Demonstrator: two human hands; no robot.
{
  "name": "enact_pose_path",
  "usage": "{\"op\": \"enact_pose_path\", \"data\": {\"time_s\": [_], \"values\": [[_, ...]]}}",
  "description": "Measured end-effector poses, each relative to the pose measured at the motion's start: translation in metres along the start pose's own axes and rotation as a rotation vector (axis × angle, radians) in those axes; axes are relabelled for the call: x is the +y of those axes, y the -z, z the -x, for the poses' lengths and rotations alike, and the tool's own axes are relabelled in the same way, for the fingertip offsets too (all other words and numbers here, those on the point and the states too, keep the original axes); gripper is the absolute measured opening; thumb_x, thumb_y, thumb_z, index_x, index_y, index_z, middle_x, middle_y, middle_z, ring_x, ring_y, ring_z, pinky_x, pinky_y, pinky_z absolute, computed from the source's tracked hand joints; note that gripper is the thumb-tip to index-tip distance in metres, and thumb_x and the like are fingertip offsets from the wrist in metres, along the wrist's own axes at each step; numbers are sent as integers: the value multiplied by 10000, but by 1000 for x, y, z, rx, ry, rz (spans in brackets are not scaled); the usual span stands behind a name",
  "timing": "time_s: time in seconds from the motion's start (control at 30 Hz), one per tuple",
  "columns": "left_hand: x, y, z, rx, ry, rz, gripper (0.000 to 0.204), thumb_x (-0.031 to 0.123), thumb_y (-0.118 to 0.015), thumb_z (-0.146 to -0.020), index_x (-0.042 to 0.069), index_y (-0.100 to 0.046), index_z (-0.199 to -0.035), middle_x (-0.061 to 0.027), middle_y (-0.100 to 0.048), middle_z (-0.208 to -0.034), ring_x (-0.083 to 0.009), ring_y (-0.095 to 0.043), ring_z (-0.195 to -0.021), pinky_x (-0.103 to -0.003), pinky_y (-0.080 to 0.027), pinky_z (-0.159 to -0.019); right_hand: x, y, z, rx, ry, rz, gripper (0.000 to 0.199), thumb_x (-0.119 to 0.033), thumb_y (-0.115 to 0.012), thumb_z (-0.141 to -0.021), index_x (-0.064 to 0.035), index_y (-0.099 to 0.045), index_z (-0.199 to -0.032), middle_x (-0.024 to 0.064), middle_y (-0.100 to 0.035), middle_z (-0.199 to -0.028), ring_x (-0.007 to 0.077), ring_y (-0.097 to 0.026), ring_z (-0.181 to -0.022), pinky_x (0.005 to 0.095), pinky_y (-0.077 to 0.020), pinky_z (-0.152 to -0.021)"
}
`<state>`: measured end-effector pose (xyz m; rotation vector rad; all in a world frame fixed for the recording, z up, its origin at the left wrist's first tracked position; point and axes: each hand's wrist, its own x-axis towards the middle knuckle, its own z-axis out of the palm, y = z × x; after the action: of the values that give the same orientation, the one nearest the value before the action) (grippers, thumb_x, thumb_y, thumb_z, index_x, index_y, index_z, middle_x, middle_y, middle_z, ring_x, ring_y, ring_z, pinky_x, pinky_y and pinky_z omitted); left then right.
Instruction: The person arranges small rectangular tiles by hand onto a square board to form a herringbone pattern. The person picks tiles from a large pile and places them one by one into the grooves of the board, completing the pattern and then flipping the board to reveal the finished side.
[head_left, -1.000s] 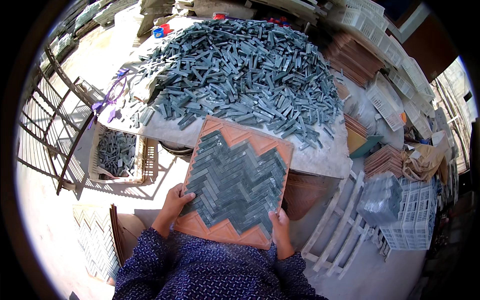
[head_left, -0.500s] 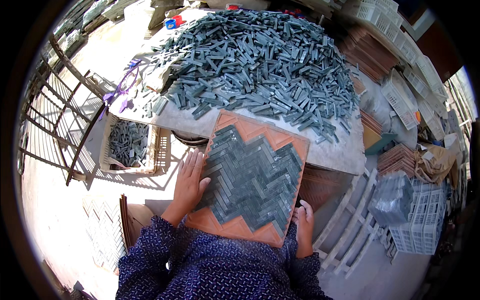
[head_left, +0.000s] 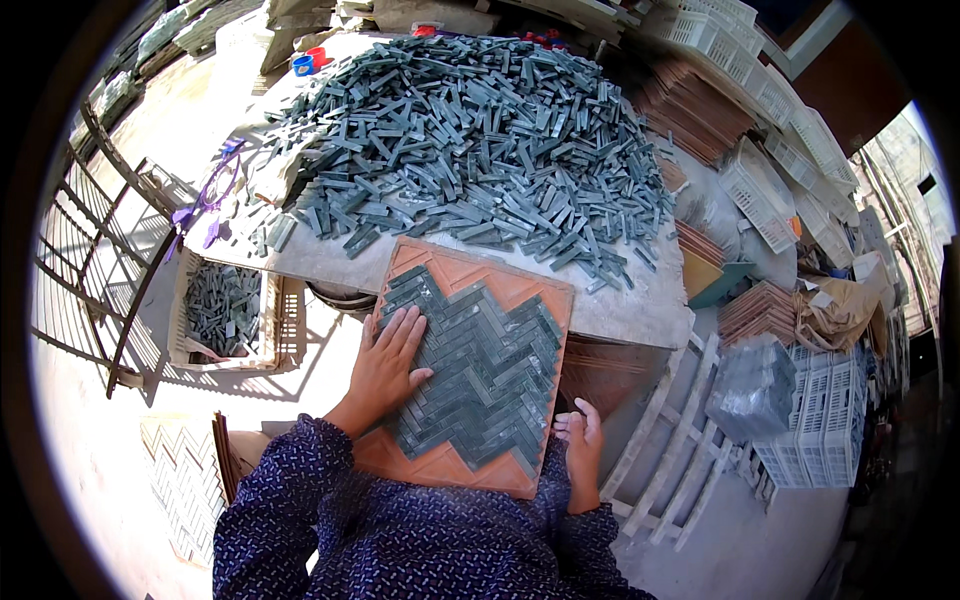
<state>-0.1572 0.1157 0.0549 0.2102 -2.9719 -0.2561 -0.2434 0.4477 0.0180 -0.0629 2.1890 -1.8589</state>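
An orange square mould board (head_left: 505,283) rests on my lap and against the table edge, filled with grey-green stone strips laid in a herringbone pattern (head_left: 485,370). My left hand (head_left: 385,360) lies flat with spread fingers on the left part of the strips. My right hand (head_left: 578,437) is at the board's lower right edge, fingers curled near it. A large heap of loose grey-green strips (head_left: 460,140) covers the stone table (head_left: 640,310) behind the board.
A plastic crate with strips (head_left: 225,310) stands on the floor at left, next to a metal rack (head_left: 95,250). White crates (head_left: 820,440) and stacked orange boards (head_left: 700,110) fill the right side. A finished herringbone sheet (head_left: 185,480) lies at lower left.
My left hand has slid from the board's left edge onto the strips and spread flat. My right hand has moved along the board's lower right edge. The view has shifted slightly.
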Motion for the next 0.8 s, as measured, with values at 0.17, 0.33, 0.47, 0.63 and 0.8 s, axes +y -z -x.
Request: {"op": "enact_pose_path", "data": {"time_s": [0.17,0.33,0.47,0.63,0.8], "values": [[-1,-2,-2,-8,-7,-4,773,475,-543,-848,43,-303,-1442,-122,-314,-1496,-253,-249,-1405,-508,-77,-1147,-4,5,-2,76,20,-33,360,-174,-518,-959,19,-473,-1260,108,-647,-897,125,-608,-770,251,-508,-685],[27,-1,-12,-50,-9,-33,917,606,-536,-797,22,-268,-1451,-139,-263,-1518,-291,-228,-1411,-553,-103,-1128,-1,10,-10,143,37,-16,333,-183,-543,-947,-12,-512,-1232,97,-655,-868,127,-620,-732,256,-509,-658],[50,-16,-32,-49,-158,27,909,593,-538,-803,21,-262,-1453,-155,-256,-1518,-305,-222,-1411,-562,-139,-1118,6,13,-15,179,54,-13,315,-198,-549,-947,-22,-535,-1208,91,-662,-848,129,-634,-718,254,-509,-633],[82,-22,-53,-83,-264,53,877,532,-560,-817,16,-250,-1454,-165,-249,-1518,-317,-220,-1411,-553,-133,-1121,37,25,-47,215,-46,-111,280,-221,-543,-949,-11,-577,-1130,75,-662,-817,114,-620,-678,244,-503,-589],[111,-29,-54,-110,-351,38,865,550,-526,-827,21,-253,-1455,-167,-260,-1514,-320,-236,-1405,-557,-154,-1115,64,33,-85,274,-159,-160,259,-239,-541,-947,-12,-609,-1053,65,-659,-800,106,-608,-660,237,-489,-573]]}}
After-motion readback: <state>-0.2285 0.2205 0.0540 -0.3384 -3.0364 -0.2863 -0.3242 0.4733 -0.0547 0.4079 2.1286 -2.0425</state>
